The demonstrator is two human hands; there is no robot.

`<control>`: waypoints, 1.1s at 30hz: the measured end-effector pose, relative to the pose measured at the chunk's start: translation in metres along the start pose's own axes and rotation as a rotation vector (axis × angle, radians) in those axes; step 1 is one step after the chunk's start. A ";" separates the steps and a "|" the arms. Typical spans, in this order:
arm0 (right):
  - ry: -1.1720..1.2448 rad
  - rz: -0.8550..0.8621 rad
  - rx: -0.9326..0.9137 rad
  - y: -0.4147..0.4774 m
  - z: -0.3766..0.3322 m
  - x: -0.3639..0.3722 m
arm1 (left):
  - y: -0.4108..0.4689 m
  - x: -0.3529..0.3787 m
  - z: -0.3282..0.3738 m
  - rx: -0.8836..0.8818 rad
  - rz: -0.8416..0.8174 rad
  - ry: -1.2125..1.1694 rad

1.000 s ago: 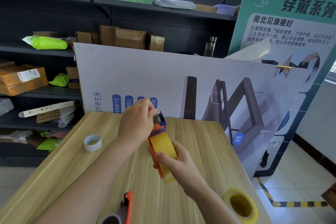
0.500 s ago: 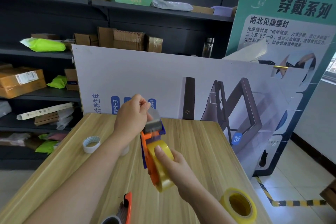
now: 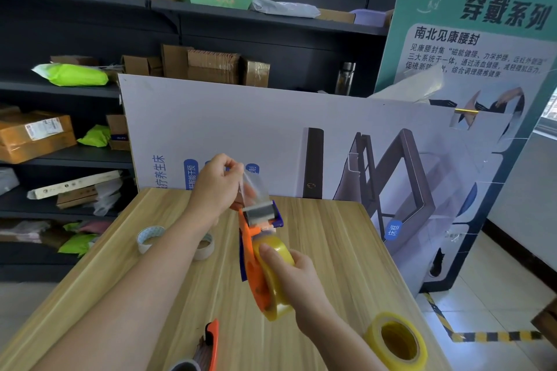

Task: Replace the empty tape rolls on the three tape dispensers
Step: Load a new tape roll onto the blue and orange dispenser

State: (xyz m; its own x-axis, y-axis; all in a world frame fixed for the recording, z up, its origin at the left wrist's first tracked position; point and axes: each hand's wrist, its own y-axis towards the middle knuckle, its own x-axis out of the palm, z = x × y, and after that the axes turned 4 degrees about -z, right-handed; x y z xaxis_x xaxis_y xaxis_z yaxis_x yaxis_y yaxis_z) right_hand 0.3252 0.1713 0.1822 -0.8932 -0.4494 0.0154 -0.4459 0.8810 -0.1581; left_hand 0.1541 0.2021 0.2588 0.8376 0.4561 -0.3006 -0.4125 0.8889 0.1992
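Observation:
An orange and blue tape dispenser [image 3: 250, 253] is held upright above the wooden table [image 3: 337, 250]. A full yellowish tape roll [image 3: 277, 277] sits on it, and my right hand [image 3: 297, 277] grips that roll with the thumb across it. My left hand [image 3: 218, 185] pinches the clear tape end [image 3: 256, 187], drawn up above the dispenser's metal head [image 3: 259, 214]. A second full yellow roll [image 3: 396, 340] stands at the table's front right. Two spent white cores [image 3: 149, 238] [image 3: 206, 245] lie on the left. Another orange dispenser [image 3: 208, 346] shows at the bottom edge.
A white printed board [image 3: 301, 141] leans behind the table's far edge. A tall green poster board [image 3: 482, 48] stands at the right. Dark shelves [image 3: 75, 93] with boxes and bags fill the back and left. Striped floor tape [image 3: 494, 336] marks the tiles at the right.
My left hand has lifted the tape end up and away from the dispenser head, drawing out a clear strip. The dispenser and my right hand have come down and nearer to me.

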 end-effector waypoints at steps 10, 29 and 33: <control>0.018 0.036 0.027 -0.001 -0.005 -0.009 | 0.009 0.000 0.000 -0.097 -0.149 -0.105; -0.118 0.031 -0.001 -0.002 -0.010 -0.019 | 0.014 -0.007 -0.001 -0.091 -0.258 -0.067; -0.188 0.023 0.002 0.000 -0.012 -0.019 | 0.015 -0.005 0.010 -0.018 -0.234 -0.049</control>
State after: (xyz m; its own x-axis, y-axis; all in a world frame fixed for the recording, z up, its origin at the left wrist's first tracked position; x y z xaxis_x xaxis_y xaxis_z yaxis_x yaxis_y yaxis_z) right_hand 0.3419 0.1815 0.1941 -0.8767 -0.4489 -0.1730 -0.4251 0.8912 -0.1586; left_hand 0.1468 0.2127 0.2723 0.9273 0.2351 -0.2911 -0.2109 0.9710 0.1124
